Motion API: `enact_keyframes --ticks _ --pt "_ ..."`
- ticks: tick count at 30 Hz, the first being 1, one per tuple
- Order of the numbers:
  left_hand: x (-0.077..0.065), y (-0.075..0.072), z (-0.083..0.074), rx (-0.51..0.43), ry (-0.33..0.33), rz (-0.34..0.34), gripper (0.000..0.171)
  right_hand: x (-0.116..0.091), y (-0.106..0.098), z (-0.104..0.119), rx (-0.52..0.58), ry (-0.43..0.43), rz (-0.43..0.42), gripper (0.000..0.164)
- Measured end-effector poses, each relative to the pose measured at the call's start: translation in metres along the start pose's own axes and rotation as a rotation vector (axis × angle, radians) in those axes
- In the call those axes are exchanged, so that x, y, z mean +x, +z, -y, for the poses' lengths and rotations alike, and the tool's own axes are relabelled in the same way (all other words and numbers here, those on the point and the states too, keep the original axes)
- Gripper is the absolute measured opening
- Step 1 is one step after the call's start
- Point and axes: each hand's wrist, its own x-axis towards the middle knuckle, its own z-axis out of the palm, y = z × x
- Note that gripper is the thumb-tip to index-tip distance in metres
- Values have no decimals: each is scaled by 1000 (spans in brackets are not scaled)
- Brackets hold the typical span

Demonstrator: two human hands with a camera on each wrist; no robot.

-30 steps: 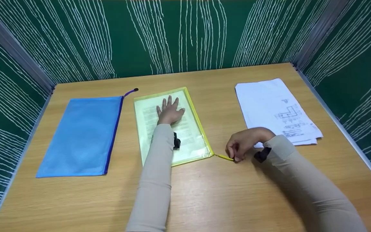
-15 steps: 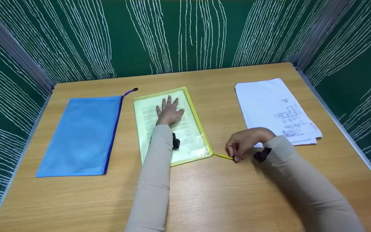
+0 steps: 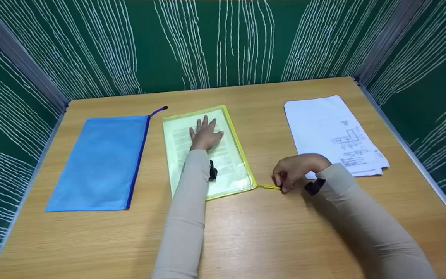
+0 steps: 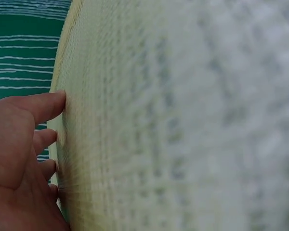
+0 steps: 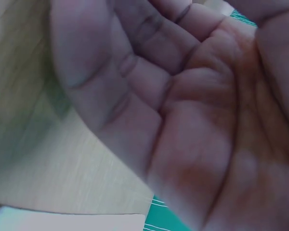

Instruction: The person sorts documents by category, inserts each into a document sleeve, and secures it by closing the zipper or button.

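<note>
A yellow-edged zip document pouch [image 3: 230, 166] lies in the middle of the table, with a printed sheet showing through its clear mesh face. My left hand [image 3: 206, 135] rests on it with the fingers spread; in the left wrist view the fingertips of that hand [image 4: 19, 139] touch the mesh. From the pouch's near right corner runs a yellow zip pull cord [image 3: 270, 187]. Its end is pinched between the thumb and fingers of my right hand [image 3: 298, 168]. The right wrist view shows the curled fingers and palm [image 5: 192, 139], but the cord is hidden there.
A blue zip pouch [image 3: 99, 162] with a purple edge and pull cord lies at the left. Several white sheets [image 3: 316, 124] with printed drawings lie stacked at the right, close to the right wrist. Green panels [image 3: 242, 42] with white lines stand around the wooden table [image 3: 246, 240].
Both hands keep their places on the pouch and the cord. The cord lies slightly straighter, and the view has shifted a little.
</note>
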Motion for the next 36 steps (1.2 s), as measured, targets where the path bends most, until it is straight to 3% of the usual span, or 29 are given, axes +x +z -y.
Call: enact_keyframes --ticks 10,17,23,27,36 --pt "-4 -2 -5 155 -20 -14 61 -1 1 2 -58 10 -45 7" --pt "-8 -2 -8 180 24 -4 58 -9 -7 0 -100 1 -165 14" --pt "-10 -7 -12 137 46 -50 57 -15 -18 -2 -134 13 -247 21" --pt "-13 -16 -14 107 60 -73 57 -18 -26 -4 -124 -25 -283 30" --pt "-27 -43 -3 -93 61 -109 58 -13 -38 -7 31 -72 -440 41"
